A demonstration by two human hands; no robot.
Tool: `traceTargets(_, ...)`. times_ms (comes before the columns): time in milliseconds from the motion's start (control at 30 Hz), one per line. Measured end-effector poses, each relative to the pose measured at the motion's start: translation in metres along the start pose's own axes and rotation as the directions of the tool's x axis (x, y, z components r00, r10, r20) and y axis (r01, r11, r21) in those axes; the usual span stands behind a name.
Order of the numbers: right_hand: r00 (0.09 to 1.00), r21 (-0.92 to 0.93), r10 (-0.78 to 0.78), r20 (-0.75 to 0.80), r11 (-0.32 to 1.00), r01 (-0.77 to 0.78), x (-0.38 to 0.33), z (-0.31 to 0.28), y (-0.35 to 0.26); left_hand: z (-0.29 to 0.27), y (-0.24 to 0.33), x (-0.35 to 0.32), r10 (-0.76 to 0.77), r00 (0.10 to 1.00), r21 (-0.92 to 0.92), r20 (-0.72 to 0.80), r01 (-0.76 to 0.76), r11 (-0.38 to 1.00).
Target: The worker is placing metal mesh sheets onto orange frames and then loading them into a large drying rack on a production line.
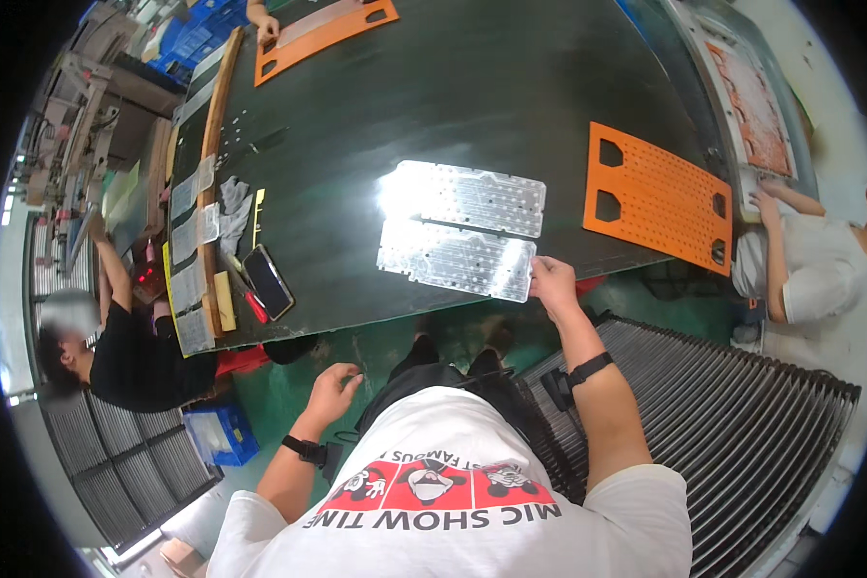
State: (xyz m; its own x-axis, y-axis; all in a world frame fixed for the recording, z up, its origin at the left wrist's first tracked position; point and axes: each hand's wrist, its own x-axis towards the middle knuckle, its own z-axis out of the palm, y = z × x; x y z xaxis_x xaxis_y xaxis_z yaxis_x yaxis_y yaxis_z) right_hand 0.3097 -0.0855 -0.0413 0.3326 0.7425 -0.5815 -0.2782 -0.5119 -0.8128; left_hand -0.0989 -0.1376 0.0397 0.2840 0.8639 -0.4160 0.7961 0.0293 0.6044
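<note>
Two clear, shiny perforated plastic sheets lie one behind the other on the dark table (356, 116): a far sheet (482, 200) and a near sheet (453, 258), with a narrow dark gap between them. My right hand (553, 283) pinches the right end of the near sheet, close to the table's front edge. Glare whitens the left part of the far sheet. Off the table, in front of my body, my left hand (331, 393) is empty, its fingers loosely bent and apart.
An orange perforated board (657, 197) lies to the right; another orange board (323, 40) is under a co-worker's hand at the far left. A phone (268, 282), grey cloth (233, 214) and wooden bar (210, 183) lie left. A metal rack (713, 433) stands right, near a co-worker.
</note>
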Motion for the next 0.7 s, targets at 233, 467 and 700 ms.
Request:
traceTargets(233, 0.997, -0.121, -0.058, -0.046, 0.991, 0.052, -0.009, 0.000, -0.002, 0.004, 0.002, -0.012, -0.103, 0.995, -0.005, 0.009, 0.104, 0.995)
traceTargets(467, 0.979, -0.216, -0.129, -0.160, 0.972, 0.093, -0.037, -0.025, 0.002, -0.003, -0.009, -0.004, -0.016, 0.998, -0.062, 0.061, 0.020, 0.998)
traceTargets(700, 0.795, -0.727, -0.565, -0.222, 0.639, 0.251, -0.086, -0.041, -0.032, -0.028, 0.004, 0.083, 0.443, 0.862, 0.056, 0.246, -0.469, 0.882)
